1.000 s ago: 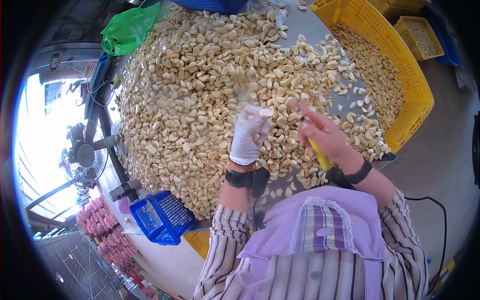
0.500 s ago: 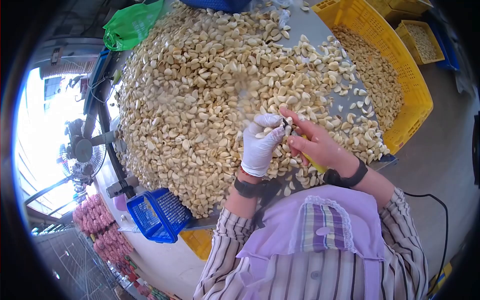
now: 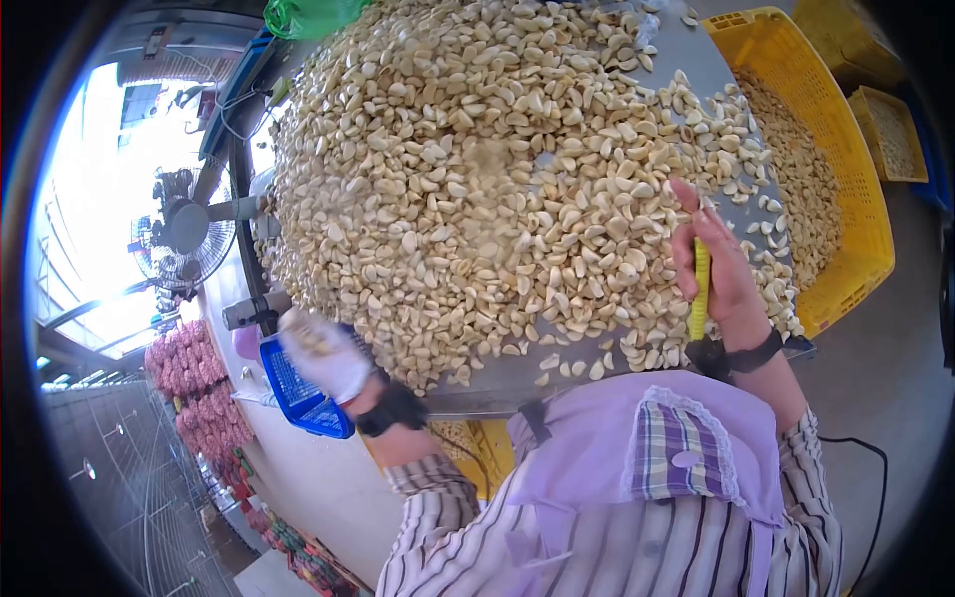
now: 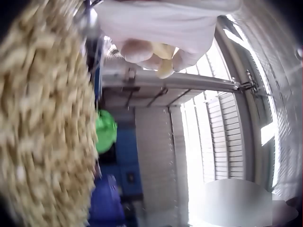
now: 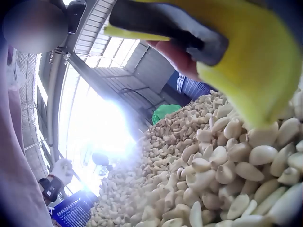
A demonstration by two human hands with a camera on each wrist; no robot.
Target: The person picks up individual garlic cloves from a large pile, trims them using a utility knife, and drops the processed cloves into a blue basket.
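Note:
A broad heap of peeled garlic cloves (image 3: 448,219) covers the table. At the heap's left edge, my white-gloved left hand (image 3: 323,353) overlaps a blue basket (image 3: 284,373), blurred in the head view. The left wrist view shows its fingers curled round a few garlic cloves (image 4: 164,67). My bare right hand (image 3: 724,264) is over the right side of the heap and grips a yellow-handled tool (image 3: 700,289). A dark piece on that tool shows close up in the right wrist view; its working tip is hidden.
A yellow crate (image 3: 863,234) with cloves stands right of the table (image 3: 497,390). Beyond the left edge is a fan (image 3: 187,227). A green bag (image 3: 316,15) lies at the far edge. Under the table's front edge sits another yellow crate (image 3: 494,448) by a dark cable.
My left hand met the right hand over the heap half a second ago; it has since swung left to the blue basket. My right hand has shifted right, keeping the tool. The head view has turned.

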